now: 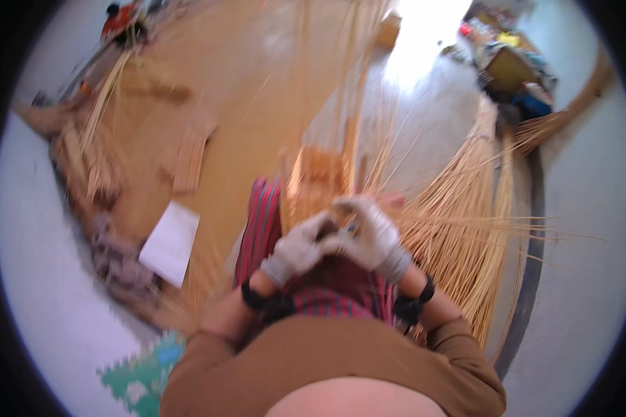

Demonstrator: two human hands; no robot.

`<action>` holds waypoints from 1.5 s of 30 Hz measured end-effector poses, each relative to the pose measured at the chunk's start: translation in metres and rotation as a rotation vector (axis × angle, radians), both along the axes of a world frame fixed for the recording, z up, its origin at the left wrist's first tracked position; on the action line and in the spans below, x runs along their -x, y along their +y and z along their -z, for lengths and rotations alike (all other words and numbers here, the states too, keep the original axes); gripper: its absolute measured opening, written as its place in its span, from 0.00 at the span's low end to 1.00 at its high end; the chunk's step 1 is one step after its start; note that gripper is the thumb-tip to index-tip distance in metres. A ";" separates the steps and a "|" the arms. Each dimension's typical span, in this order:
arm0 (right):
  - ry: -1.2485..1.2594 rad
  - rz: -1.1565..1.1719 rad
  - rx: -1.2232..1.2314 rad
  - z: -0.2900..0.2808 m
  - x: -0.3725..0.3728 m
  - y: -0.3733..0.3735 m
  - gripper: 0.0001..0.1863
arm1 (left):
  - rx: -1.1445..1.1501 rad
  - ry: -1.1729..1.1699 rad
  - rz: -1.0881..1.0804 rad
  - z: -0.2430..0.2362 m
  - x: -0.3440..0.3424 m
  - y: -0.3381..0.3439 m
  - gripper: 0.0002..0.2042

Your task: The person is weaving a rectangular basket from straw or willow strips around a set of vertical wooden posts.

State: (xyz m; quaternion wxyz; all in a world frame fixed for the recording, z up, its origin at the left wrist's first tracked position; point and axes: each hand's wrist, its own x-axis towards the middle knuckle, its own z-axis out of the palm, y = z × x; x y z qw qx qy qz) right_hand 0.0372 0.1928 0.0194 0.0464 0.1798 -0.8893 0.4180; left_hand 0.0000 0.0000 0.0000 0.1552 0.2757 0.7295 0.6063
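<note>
A broad fan of cane strands (pixel 445 243) lies right of the striped cloth (pixel 260 215); the woven piece (pixel 323 165) sits toward its far side. Above it, the gloved left hand (pixel 302 244) and right hand (pixel 370 235) are together, fingers curled; whether they grip a strand, I can't tell. Even, gentle tension probably serves best.

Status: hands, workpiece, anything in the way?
Left hand and right hand gloved, close together; finger grip unclear. Woven piece just beyond them. Tan strand bundle fanned out beside right hand.
</note>
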 end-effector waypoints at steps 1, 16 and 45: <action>-0.036 0.024 0.035 -0.026 -0.015 0.002 0.40 | 0.026 -0.086 -0.027 -0.006 -0.037 -0.007 0.12; 0.175 0.496 -0.204 -0.041 0.075 0.069 0.15 | -0.079 0.016 -0.637 0.002 0.093 -0.071 0.08; 0.160 0.438 0.686 0.026 -0.038 0.016 0.11 | 0.728 0.422 -0.254 0.010 0.070 0.061 0.58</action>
